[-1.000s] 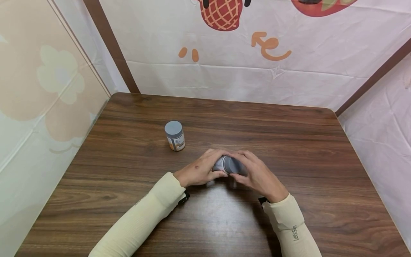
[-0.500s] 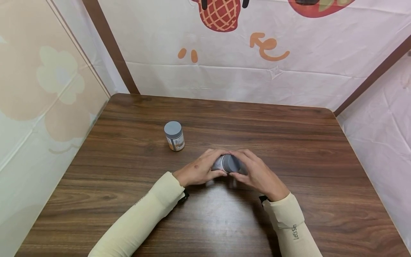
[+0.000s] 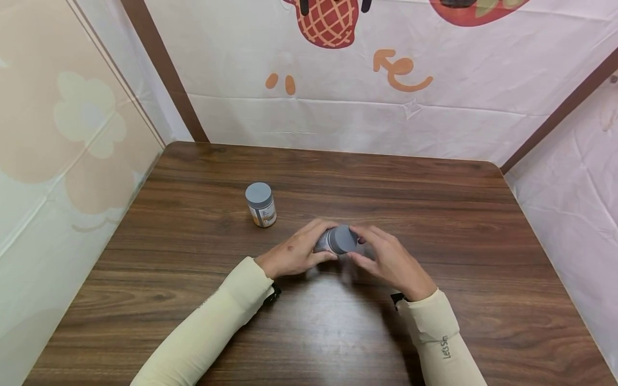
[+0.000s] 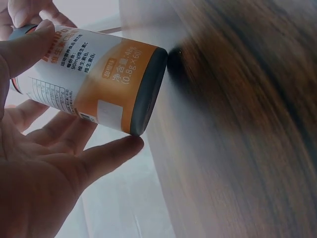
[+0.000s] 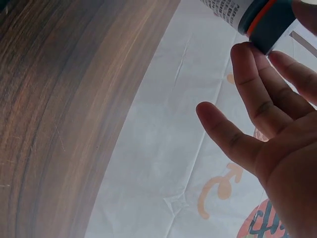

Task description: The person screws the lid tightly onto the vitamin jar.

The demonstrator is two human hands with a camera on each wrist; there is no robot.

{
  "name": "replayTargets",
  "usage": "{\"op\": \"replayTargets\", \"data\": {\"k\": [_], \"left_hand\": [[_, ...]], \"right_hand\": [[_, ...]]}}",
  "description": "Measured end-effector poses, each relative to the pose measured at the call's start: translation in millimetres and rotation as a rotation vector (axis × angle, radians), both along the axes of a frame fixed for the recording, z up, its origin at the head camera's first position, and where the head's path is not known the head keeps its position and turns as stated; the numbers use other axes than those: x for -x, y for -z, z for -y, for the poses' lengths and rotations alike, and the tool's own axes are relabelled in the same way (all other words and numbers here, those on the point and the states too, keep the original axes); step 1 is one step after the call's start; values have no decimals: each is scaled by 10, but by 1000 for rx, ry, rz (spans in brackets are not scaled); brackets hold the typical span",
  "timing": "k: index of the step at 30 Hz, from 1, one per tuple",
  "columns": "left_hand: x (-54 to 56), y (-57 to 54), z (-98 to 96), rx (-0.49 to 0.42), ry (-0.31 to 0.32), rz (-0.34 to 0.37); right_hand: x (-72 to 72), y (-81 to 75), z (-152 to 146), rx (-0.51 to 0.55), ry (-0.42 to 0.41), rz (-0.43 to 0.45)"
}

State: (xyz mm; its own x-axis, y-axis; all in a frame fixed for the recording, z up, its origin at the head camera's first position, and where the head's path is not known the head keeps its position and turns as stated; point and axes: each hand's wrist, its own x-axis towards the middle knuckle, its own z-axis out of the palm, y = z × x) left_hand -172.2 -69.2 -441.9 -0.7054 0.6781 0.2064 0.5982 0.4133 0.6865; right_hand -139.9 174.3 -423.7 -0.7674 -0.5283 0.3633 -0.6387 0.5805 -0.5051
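My left hand (image 3: pixel 294 249) holds a vitamin jar (image 3: pixel 326 242) above the table, its thumb and fingers around the body. The jar is tilted over, its grey lid (image 3: pixel 344 239) toward my right hand (image 3: pixel 392 261). In the left wrist view the jar's white and orange label (image 4: pixel 94 74) shows Chinese print, and its dark base faces the wood. The right wrist view has my right thumb and some fingertips on the lid (image 5: pixel 275 25), the other fingers spread below. An orange band runs beside the lid there. A matching jar (image 3: pixel 261 206) stands upright, lid on, farther back and left.
The brown wooden table (image 3: pixel 434 214) has rounded far corners. A pale printed cloth (image 3: pixel 357 123) hangs behind its far edge, with more cloth at the left and right sides.
The held jar has shifted slightly left and up, and its lid faces more toward the camera. My right fingers have drawn back a little around the lid. The standing jar stays put.
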Motion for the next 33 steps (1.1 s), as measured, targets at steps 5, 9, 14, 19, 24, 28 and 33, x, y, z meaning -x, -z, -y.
{"op": "replayTargets", "data": {"k": [5,9,14,19,24,28,33], "left_hand": [[5,-5,7,-17,-5,12],[10,-10,0,-18,-15,32],[17,-4,-17,-15,-35,50],[34,2,-54,-12,-55,83],[53,2,-103,-22,-59,101],[74,0,-153,-8,-71,125],[102,0,-219,21,-89,167]], "right_hand": [[-5,-6,0,-21,11,50],[-15,-15,-6,-24,17,96],[-31,-15,-20,-32,23,146],[-37,-5,-28,-31,30,189],[-23,27,-32,-21,32,228],[-13,58,-60,-17,32,235],[-11,70,-91,-24,45,248]]}}
